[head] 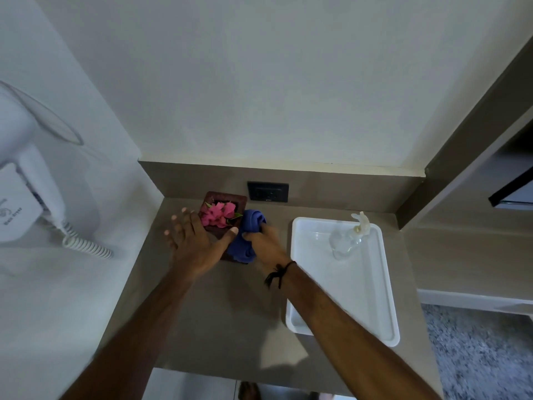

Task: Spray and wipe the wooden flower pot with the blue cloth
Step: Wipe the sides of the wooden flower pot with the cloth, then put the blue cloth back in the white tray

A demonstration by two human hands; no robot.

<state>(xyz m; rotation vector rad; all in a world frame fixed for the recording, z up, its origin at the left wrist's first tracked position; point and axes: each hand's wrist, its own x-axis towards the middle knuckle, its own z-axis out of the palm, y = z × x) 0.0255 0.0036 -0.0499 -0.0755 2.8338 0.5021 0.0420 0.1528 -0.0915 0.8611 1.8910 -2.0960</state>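
Note:
A dark square wooden flower pot (227,197) with pink flowers (218,214) stands at the back left of the brown counter. My left hand (193,241) lies spread against the pot's left and front side, thumb along its front rim. My right hand (264,242) grips a bunched blue cloth (248,226) and presses it against the pot's right side. A clear spray bottle (350,236) with a pale trigger head lies in the white tray to the right.
The white plastic tray (386,313) takes up the counter's right part. A black wall socket (268,192) sits behind the pot. A white wall-mounted hair dryer (28,197) with a coiled cord hangs on the left wall. Grey carpet shows at lower right.

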